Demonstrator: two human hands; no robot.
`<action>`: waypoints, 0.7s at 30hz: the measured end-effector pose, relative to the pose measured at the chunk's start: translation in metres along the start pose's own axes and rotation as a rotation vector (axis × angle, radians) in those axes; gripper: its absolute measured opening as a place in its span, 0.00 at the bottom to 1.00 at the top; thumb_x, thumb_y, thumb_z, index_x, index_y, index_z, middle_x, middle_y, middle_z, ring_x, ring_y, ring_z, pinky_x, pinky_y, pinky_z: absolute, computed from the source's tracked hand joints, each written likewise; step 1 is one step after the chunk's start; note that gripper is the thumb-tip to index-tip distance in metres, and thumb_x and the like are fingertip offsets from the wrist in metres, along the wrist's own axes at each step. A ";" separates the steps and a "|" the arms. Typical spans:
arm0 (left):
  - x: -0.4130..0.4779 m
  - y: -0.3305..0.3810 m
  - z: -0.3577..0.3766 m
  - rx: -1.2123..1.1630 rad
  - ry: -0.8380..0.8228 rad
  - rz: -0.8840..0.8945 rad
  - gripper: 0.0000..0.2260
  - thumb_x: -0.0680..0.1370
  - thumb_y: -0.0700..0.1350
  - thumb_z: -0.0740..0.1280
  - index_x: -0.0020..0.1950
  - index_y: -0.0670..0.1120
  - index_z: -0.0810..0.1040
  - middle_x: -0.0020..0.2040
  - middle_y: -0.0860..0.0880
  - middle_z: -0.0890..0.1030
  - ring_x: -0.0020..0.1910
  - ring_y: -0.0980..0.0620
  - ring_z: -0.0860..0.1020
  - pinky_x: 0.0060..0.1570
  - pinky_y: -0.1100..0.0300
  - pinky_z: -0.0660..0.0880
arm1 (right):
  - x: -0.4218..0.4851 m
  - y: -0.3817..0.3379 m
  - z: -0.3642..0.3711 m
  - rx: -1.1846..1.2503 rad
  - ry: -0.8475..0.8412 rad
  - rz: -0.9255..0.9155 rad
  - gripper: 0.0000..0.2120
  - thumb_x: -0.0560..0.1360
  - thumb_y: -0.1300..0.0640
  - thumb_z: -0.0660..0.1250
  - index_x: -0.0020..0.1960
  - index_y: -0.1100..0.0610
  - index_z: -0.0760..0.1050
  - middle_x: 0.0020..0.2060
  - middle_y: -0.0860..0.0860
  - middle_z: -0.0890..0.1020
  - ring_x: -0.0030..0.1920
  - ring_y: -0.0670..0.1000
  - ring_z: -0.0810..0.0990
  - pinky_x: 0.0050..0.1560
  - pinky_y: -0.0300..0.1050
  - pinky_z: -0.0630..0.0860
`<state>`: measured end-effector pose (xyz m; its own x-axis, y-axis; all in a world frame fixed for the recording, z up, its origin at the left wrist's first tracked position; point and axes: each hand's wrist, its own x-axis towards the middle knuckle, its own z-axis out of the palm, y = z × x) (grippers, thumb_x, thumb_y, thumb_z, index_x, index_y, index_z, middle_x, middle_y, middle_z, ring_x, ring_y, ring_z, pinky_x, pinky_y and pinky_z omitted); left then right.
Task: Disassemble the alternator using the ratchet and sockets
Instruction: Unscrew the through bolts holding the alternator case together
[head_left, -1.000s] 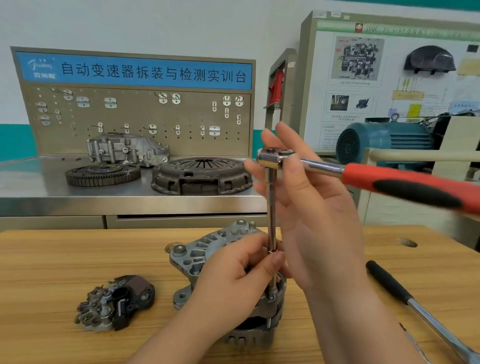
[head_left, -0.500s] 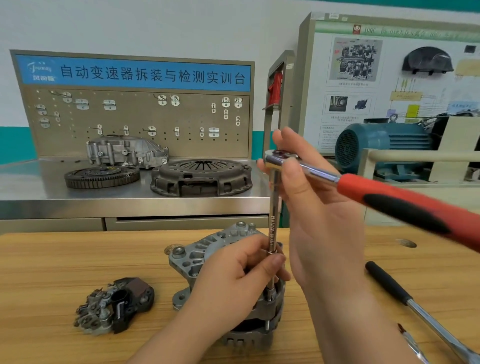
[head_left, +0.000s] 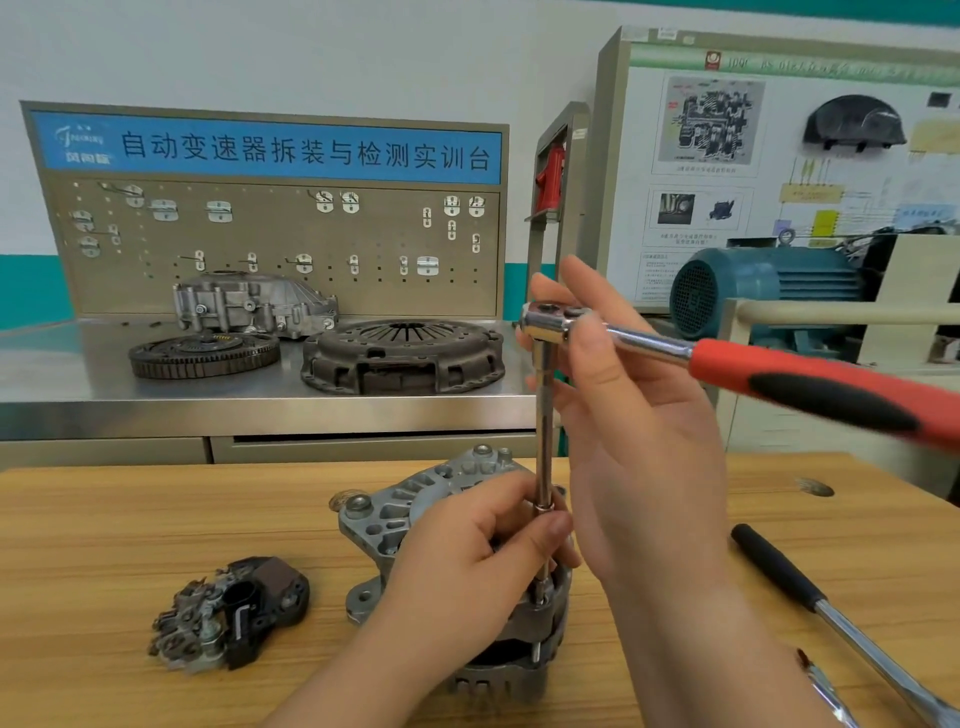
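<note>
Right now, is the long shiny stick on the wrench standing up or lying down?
Standing up. The extension bar runs straight down from the ratchet head to the alternator, with the left hand pinching its lower end.

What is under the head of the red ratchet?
A long extension bar runs from the ratchet down to the alternator. The left hand pinches its lower part. What its tip sits on is hidden.

Single head-worn view, forward and down, close over wooden bench (head_left: 156, 519)
</note>
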<state>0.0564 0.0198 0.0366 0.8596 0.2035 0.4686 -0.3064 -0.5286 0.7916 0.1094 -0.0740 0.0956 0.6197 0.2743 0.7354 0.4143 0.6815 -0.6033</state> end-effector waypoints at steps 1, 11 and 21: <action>0.000 0.000 -0.001 -0.010 -0.010 0.005 0.10 0.74 0.58 0.62 0.52 0.60 0.77 0.45 0.58 0.86 0.47 0.44 0.82 0.51 0.41 0.77 | 0.001 -0.002 -0.001 0.062 -0.015 0.057 0.12 0.75 0.47 0.67 0.57 0.44 0.81 0.57 0.46 0.84 0.59 0.49 0.81 0.62 0.47 0.76; 0.001 -0.001 -0.005 -0.056 -0.013 -0.018 0.08 0.74 0.54 0.63 0.51 0.60 0.78 0.43 0.57 0.86 0.45 0.38 0.81 0.50 0.39 0.77 | 0.003 -0.011 -0.004 0.018 -0.045 0.041 0.17 0.73 0.48 0.67 0.58 0.54 0.82 0.51 0.48 0.86 0.44 0.36 0.82 0.56 0.29 0.74; 0.001 -0.003 -0.004 0.002 -0.033 0.043 0.12 0.77 0.59 0.58 0.55 0.61 0.77 0.48 0.58 0.85 0.48 0.44 0.82 0.52 0.41 0.77 | 0.003 -0.006 -0.002 0.124 -0.060 0.177 0.17 0.75 0.42 0.60 0.58 0.47 0.78 0.54 0.49 0.85 0.50 0.49 0.84 0.52 0.45 0.76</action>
<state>0.0566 0.0254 0.0362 0.8586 0.1537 0.4891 -0.3425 -0.5380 0.7702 0.1101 -0.0789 0.1012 0.6334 0.4343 0.6405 0.2148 0.6965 -0.6847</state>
